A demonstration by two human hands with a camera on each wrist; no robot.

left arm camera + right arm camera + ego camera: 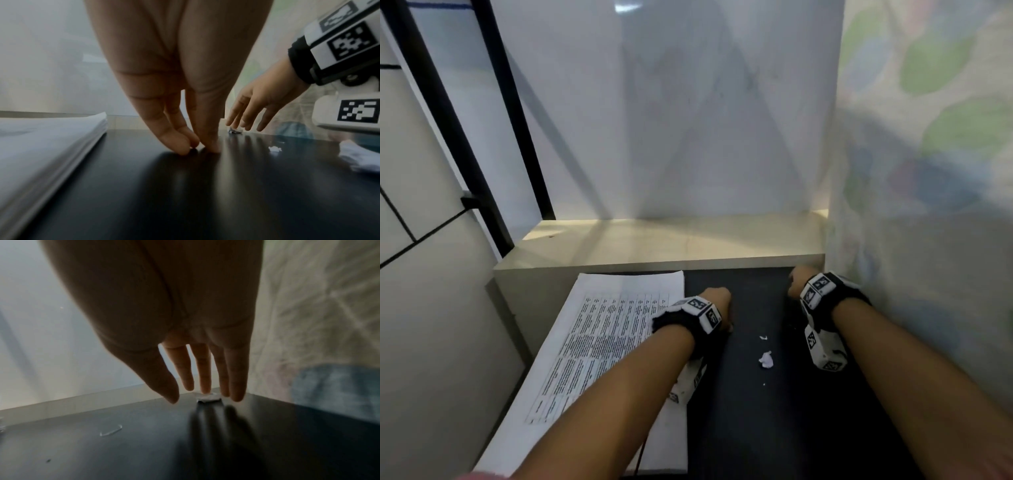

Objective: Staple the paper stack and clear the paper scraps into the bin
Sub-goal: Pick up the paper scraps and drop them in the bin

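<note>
A thick printed paper stack (602, 342) (41, 146) lies on the left of the black table (774, 428). My left hand (717, 308) (195, 148) stands just right of the stack, thumb and straight fingertips drawn together on the table; nothing shows between them. My right hand (798, 281) (191, 395) reaches into the far right corner with straight spread fingers over a small white scrap (207, 398) (234, 130), a fingertip at or just above it. A crumpled scrap (766, 359) and a smaller one (763, 337) (274, 148) lie between my forearms. No stapler or bin is in view.
A cream ledge (661, 246) borders the table's far edge below a white wall. A patterned curtain (928, 205) hangs close along the right side. A small clear sliver (111, 432) lies on the table left of my right hand.
</note>
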